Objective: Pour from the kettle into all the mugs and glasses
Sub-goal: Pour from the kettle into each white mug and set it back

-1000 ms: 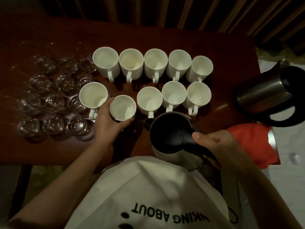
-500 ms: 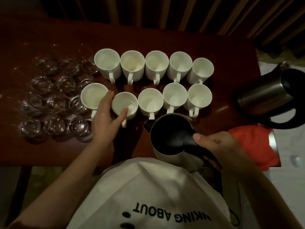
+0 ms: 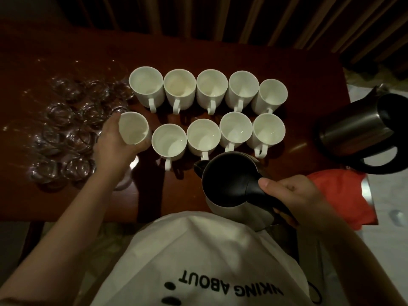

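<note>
Progress unclear: ten mugs in two rows on the counter [image 3: 220, 54], insides too dim to tell any fill. My left grip [image 3: 114, 146] holds the front-left mug [image 3: 133, 128], tilted, prob. next. Right grip [image 3: 293, 195] grasps the kettle [image 3: 231, 184] handle near the counter's front edge, not pouring yet. Glasses [image 3: 64, 133] at left look empty.

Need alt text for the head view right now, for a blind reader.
A left hand grips a tilted white ceramic mug while the right hand holds a steel kettle with black handle, above a dark wooden table with nine more white mugs and clear glasses.
</note>
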Demonstrator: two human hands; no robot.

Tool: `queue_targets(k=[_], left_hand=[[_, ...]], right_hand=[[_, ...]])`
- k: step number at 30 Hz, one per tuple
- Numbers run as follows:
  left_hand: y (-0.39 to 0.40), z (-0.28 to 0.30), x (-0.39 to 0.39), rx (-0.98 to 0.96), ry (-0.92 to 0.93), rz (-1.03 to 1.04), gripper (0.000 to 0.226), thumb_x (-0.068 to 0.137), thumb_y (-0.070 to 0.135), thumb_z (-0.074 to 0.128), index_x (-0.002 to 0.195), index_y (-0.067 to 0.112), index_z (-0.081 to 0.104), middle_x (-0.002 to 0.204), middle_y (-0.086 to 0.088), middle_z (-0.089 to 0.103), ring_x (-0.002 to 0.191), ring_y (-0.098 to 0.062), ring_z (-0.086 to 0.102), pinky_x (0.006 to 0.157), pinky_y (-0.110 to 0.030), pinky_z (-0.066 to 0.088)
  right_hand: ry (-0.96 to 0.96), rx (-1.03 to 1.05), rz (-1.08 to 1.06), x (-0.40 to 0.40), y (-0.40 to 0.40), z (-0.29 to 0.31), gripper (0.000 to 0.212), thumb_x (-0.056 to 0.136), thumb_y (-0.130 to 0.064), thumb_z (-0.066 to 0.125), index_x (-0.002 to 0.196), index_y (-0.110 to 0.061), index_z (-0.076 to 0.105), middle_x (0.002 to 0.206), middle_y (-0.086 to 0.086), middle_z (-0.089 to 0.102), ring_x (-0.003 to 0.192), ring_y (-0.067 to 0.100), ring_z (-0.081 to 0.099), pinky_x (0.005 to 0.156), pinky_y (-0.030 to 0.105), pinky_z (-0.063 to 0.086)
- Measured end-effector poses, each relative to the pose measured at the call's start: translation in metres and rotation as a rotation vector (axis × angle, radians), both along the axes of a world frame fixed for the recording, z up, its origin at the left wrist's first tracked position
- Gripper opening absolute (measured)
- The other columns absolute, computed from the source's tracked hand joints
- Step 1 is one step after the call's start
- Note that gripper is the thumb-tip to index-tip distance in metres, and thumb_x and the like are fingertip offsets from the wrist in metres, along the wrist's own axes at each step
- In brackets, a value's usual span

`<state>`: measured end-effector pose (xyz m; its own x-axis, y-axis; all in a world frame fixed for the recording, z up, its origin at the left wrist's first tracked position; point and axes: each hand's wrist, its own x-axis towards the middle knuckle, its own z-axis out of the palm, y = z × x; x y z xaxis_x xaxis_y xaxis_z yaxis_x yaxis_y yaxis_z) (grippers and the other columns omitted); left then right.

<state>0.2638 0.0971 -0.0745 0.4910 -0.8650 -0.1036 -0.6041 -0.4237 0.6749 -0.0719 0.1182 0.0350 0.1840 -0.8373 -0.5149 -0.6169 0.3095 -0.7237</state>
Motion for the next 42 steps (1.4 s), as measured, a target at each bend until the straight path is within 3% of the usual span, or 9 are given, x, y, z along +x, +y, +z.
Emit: queue_targets(k=[4, 8, 12, 17, 24, 28, 32, 38, 42], left_hand=[[-0.005, 0.001, 0.005, 0.029, -0.041, 0.018, 0.086, 0.064, 0.032, 0.089, 0.138, 0.017, 0.048, 0.137, -0.009, 0.052, 0.121, -0.032, 0.050, 0.091, -0.040, 0.040], [-0.003, 0.001, 0.011, 0.046, -0.052, -0.019, 0.085, 0.056, 0.034, 0.091, 0.132, 0.019, 0.054, 0.130, -0.008, 0.056, 0.117, -0.031, 0.052, 0.083, -0.036, 0.037], [0.010, -0.003, 0.014, 0.051, -0.080, -0.107, 0.087, 0.054, 0.029, 0.093, 0.132, 0.016, 0.055, 0.130, -0.009, 0.056, 0.117, -0.031, 0.052, 0.085, -0.037, 0.039], [0.032, -0.001, 0.011, 0.047, -0.083, -0.162, 0.086, 0.054, 0.025, 0.094, 0.130, 0.016, 0.055, 0.131, -0.009, 0.055, 0.115, -0.031, 0.053, 0.084, -0.037, 0.039], [0.058, 0.001, 0.005, 0.060, -0.077, -0.346, 0.092, 0.045, 0.015, 0.096, 0.128, 0.015, 0.057, 0.127, -0.006, 0.057, 0.110, -0.029, 0.056, 0.080, -0.032, 0.036], [0.067, 0.003, 0.001, 0.111, -0.088, -0.485, 0.098, 0.040, 0.022, 0.098, 0.128, 0.025, 0.056, 0.126, 0.008, 0.056, 0.106, -0.017, 0.056, 0.078, -0.030, 0.039], [0.072, 0.000, -0.005, 0.088, -0.067, -0.562, 0.102, 0.037, 0.028, 0.099, 0.126, 0.039, 0.050, 0.117, 0.032, 0.048, 0.106, -0.005, 0.053, 0.078, -0.030, 0.041], [0.072, -0.002, -0.021, 0.054, -0.054, -0.601, 0.104, 0.036, 0.042, 0.093, 0.125, 0.047, 0.039, 0.125, 0.025, 0.046, 0.108, -0.008, 0.053, 0.082, -0.033, 0.046], [0.070, -0.008, -0.030, 0.039, -0.010, -0.613, 0.104, 0.039, 0.035, 0.097, 0.126, 0.046, 0.041, 0.127, 0.026, 0.046, 0.108, 0.005, 0.045, 0.085, -0.030, 0.044]], right_hand=[[0.001, -0.008, 0.009, 0.000, 0.000, 0.000, 0.055, 0.074, -0.050, 0.055, 0.036, -0.012, 0.042, 0.031, 0.001, 0.033, 0.029, 0.014, 0.031, 0.037, 0.021, 0.026], [0.004, -0.010, 0.006, 0.001, 0.000, 0.000, 0.060, 0.067, -0.060, 0.055, 0.036, -0.012, 0.040, 0.032, 0.003, 0.032, 0.029, 0.015, 0.031, 0.037, 0.023, 0.025], [-0.011, 0.005, 0.008, 0.001, 0.000, 0.001, 0.056, 0.074, -0.051, 0.054, 0.035, -0.013, 0.042, 0.030, 0.002, 0.035, 0.027, 0.015, 0.033, 0.037, 0.020, 0.026], [-0.003, 0.026, 0.033, 0.004, -0.002, 0.005, 0.069, 0.075, -0.059, 0.062, 0.042, 0.001, 0.050, 0.029, 0.000, 0.036, 0.026, 0.012, 0.034, 0.035, 0.017, 0.026], [0.042, 0.028, 0.055, 0.005, -0.003, 0.005, 0.057, 0.074, -0.051, 0.054, 0.033, -0.012, 0.045, 0.028, -0.001, 0.036, 0.024, 0.010, 0.033, 0.034, 0.018, 0.026], [0.060, 0.029, 0.070, 0.002, -0.004, 0.003, 0.059, 0.089, -0.035, 0.060, 0.038, -0.010, 0.047, 0.028, 0.000, 0.037, 0.024, 0.008, 0.033, 0.033, 0.017, 0.026], [0.056, 0.053, 0.074, 0.001, -0.004, 0.002, 0.055, 0.088, -0.031, 0.057, 0.039, -0.009, 0.047, 0.028, 0.000, 0.037, 0.024, 0.009, 0.033, 0.033, 0.015, 0.026], [0.089, 0.059, 0.128, 0.002, -0.006, 0.006, 0.059, 0.087, -0.044, 0.060, 0.044, -0.003, 0.050, 0.028, 0.000, 0.038, 0.024, 0.008, 0.033, 0.034, 0.018, 0.027], [0.090, 0.054, 0.183, 0.005, -0.009, 0.009, 0.063, 0.085, -0.049, 0.059, 0.044, -0.002, 0.051, 0.029, 0.004, 0.038, 0.025, 0.011, 0.034, 0.038, 0.021, 0.028]])
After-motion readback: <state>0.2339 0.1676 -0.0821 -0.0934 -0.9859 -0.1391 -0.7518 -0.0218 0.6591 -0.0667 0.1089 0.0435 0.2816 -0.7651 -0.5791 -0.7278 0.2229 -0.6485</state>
